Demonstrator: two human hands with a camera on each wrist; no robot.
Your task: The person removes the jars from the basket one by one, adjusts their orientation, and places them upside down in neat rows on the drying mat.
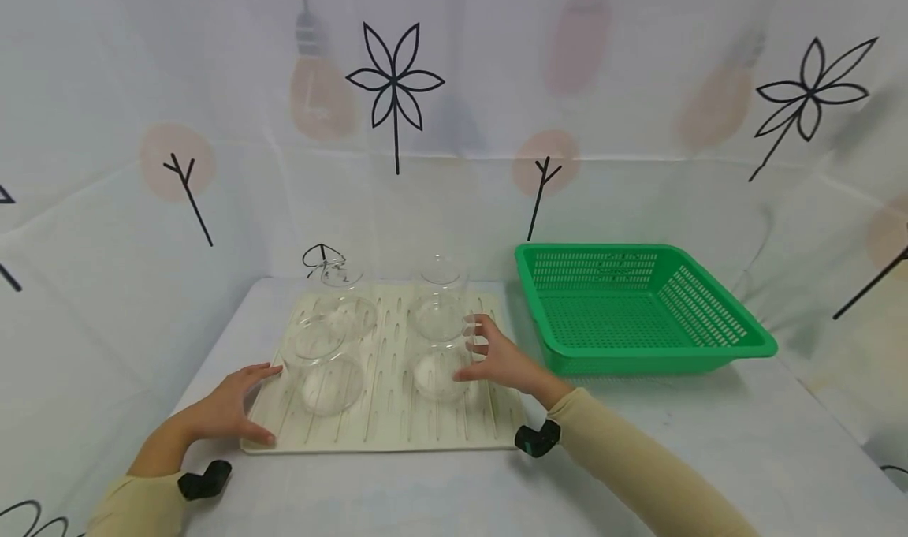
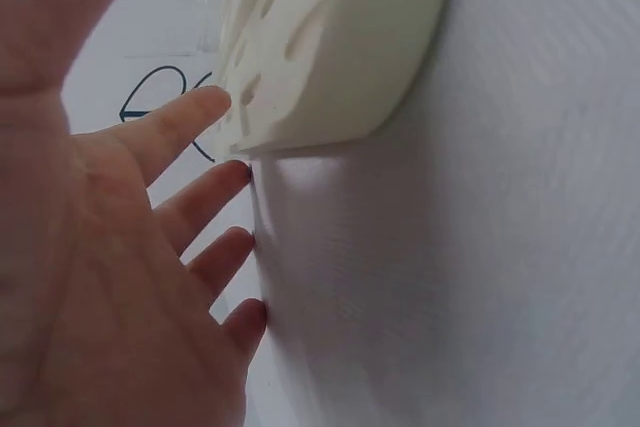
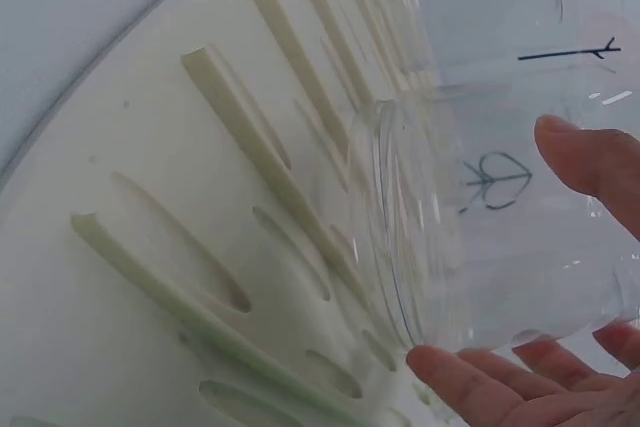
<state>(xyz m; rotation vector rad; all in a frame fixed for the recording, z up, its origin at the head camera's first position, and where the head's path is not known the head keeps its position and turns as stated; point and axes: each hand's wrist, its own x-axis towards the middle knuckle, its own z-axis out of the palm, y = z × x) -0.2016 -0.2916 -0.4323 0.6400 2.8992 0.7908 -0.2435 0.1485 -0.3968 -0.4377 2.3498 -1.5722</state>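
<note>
My right hand (image 1: 500,363) grips the front right clear jar (image 1: 433,375) from its right side. In the right wrist view its thumb (image 3: 590,162) lies along one side of the jar and the fingertips along the other. That jar (image 3: 500,237) stands upright on the ridged cream mat (image 1: 386,434), ringed end down. At the left edge of the mat my left hand (image 1: 227,407) is spread, thumb at the near corner and fingers along the side. The left wrist view shows its fingers (image 2: 195,207) beside the mat's rounded corner (image 2: 330,77), holding nothing.
Other clear jars stand on the mat: a front left jar (image 1: 329,387), a back left jar (image 1: 347,312) and a back right jar (image 1: 440,273). A green slotted basket (image 1: 660,356) sits to the right on the white table (image 1: 397,497). A patterned cloth (image 1: 454,206) hangs behind.
</note>
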